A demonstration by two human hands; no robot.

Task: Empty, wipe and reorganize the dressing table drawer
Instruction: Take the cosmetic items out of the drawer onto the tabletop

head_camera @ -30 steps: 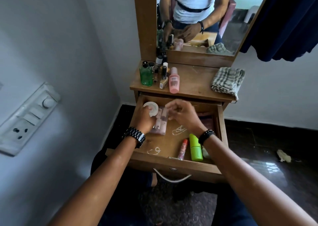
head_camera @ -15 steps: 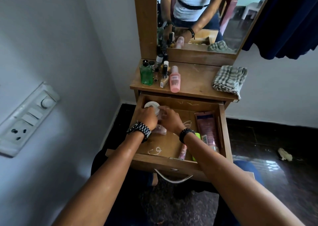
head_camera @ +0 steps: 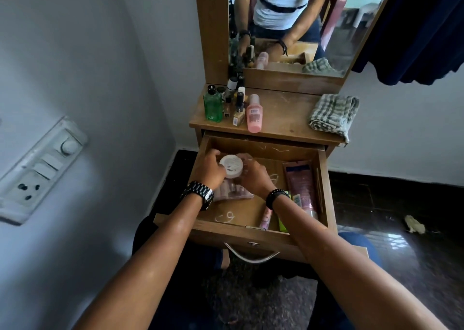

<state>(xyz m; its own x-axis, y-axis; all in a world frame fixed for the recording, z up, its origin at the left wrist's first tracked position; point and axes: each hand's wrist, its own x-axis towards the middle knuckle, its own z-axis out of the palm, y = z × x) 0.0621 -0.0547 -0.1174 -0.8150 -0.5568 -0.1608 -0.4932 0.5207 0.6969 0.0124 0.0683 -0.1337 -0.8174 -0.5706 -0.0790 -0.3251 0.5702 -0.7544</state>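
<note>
The wooden drawer (head_camera: pixel 261 234) of the dressing table stands pulled out. My left hand (head_camera: pixel 209 170) grips a round white jar (head_camera: pixel 231 166) at the drawer's back left. My right hand (head_camera: pixel 253 176) curls against the jar's right side; whether it holds something small is hidden. Under my hands lies a clear packet of small pink bottles (head_camera: pixel 232 191). A pink tube (head_camera: pixel 302 184) lies along the right side, with a small pink stick (head_camera: pixel 266 218) and a green tube (head_camera: pixel 282 225) near the front, partly behind my right forearm.
On the tabletop (head_camera: pixel 283 118) stand a green bottle (head_camera: pixel 213 107), a pink bottle (head_camera: pixel 254 115) and several small dark bottles, with a folded checked cloth (head_camera: pixel 332 115) at the right. A mirror (head_camera: pixel 288 23) rises behind. A wall with a switchboard (head_camera: pixel 37 171) is close on the left.
My right hand moved left across the drawer to the white jar, uncovering the pink tube. My left hand stayed on the jar and raised it slightly.
</note>
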